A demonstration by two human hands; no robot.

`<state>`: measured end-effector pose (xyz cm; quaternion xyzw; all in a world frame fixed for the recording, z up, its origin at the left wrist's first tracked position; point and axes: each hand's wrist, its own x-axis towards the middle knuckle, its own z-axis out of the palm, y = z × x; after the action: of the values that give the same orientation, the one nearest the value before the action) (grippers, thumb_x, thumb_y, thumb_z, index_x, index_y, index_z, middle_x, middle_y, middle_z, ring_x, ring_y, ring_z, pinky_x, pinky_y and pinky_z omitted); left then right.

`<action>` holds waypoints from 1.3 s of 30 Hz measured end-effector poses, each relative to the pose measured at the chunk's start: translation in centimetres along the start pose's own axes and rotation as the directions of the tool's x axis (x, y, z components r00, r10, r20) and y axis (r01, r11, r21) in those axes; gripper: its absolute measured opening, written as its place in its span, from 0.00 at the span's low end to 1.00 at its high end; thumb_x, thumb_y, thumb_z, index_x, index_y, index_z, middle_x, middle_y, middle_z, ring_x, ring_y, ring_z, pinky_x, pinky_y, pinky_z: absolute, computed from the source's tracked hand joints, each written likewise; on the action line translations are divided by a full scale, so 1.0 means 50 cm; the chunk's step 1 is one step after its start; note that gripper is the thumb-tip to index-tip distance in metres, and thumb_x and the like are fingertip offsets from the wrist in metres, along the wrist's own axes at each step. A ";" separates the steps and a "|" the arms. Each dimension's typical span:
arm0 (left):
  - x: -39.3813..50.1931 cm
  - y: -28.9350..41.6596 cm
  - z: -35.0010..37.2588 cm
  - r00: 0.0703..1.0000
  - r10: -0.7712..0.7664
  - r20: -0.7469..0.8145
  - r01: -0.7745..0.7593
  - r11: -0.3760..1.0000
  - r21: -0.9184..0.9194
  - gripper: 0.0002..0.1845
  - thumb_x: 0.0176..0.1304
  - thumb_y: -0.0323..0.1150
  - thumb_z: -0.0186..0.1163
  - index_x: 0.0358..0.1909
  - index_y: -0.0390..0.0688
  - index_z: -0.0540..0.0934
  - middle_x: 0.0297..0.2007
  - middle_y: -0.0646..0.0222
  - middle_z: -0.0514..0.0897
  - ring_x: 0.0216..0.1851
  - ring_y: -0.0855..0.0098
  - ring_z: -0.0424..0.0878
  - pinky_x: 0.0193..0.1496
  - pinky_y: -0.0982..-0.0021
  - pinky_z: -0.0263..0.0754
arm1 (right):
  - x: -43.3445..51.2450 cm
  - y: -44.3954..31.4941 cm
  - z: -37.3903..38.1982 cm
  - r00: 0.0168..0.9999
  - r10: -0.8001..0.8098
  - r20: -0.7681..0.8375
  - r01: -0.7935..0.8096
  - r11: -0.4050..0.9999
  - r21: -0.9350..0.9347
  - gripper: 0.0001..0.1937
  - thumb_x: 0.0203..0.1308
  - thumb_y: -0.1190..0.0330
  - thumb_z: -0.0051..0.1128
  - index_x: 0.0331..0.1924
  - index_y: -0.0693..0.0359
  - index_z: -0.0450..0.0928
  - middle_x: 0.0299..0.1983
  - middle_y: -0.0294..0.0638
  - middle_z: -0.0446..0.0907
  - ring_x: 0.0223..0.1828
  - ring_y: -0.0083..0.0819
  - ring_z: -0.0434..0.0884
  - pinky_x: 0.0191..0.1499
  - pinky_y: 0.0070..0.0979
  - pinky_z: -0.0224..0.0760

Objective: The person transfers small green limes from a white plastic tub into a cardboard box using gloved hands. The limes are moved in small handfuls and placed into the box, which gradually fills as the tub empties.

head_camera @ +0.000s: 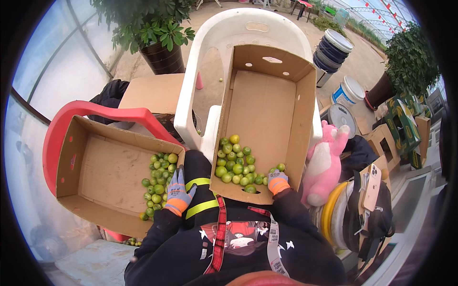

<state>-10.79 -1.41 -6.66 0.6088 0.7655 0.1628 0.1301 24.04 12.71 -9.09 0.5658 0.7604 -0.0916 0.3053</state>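
Two open cardboard boxes lie before me. The right box (263, 103) rests on a white plastic chair and holds small green and yellowish citrus fruits (236, 161) bunched at its near left corner. My right hand (278, 181), in a grey and orange work glove, reaches into its near right corner among a few fruits; its fingers are partly hidden, so a grip cannot be made out. The left box (111, 175) sits on a red chair, with similar fruits (157, 178) along its right side. My left hand (176, 193), gloved alike, lies over that box's right edge beside the fruits, fingers spread.
A white plastic chair (180, 114) and a red chair (89, 107) support the boxes. To the right are a pink plush toy (326, 161), a phone (372, 186), stacked buckets (332, 50) and green printed cartons (402, 123). Potted plants (162, 59) stand beyond.
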 end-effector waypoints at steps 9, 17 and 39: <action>-0.002 -0.006 0.002 0.999 0.021 -0.029 -0.021 1.000 -0.009 0.49 0.56 0.46 0.65 0.75 0.42 0.51 0.66 0.40 0.64 0.63 0.42 0.67 0.64 0.52 0.64 | 0.068 0.026 0.056 0.999 0.029 -0.039 -0.026 0.998 0.060 0.15 0.67 0.63 0.46 0.49 0.54 0.84 0.53 0.43 0.81 0.55 0.37 0.79 0.48 0.33 0.76; 0.001 -0.012 0.007 0.998 0.043 -0.051 -0.046 0.997 -0.064 0.48 0.56 0.44 0.66 0.74 0.42 0.52 0.66 0.41 0.64 0.63 0.41 0.66 0.65 0.52 0.63 | 0.060 0.012 0.058 0.995 0.065 -0.078 -0.064 0.998 0.021 0.15 0.67 0.63 0.46 0.50 0.54 0.83 0.51 0.42 0.82 0.53 0.37 0.82 0.47 0.32 0.77; 0.030 0.114 -0.053 0.825 0.459 -0.329 -0.549 0.788 -0.277 0.40 0.52 0.24 0.66 0.69 0.40 0.62 0.62 0.48 0.68 0.61 0.47 0.70 0.64 0.56 0.68 | -0.110 -0.148 -0.206 0.645 -0.481 -0.594 0.678 0.001 0.735 0.24 0.63 0.59 0.60 0.61 0.57 0.73 0.53 0.50 0.76 0.56 0.42 0.76 0.60 0.34 0.68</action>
<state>-7.12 0.98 -1.89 0.7328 0.5403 0.4026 0.0956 14.48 10.72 0.73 0.2667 0.7411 -0.5781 -0.2132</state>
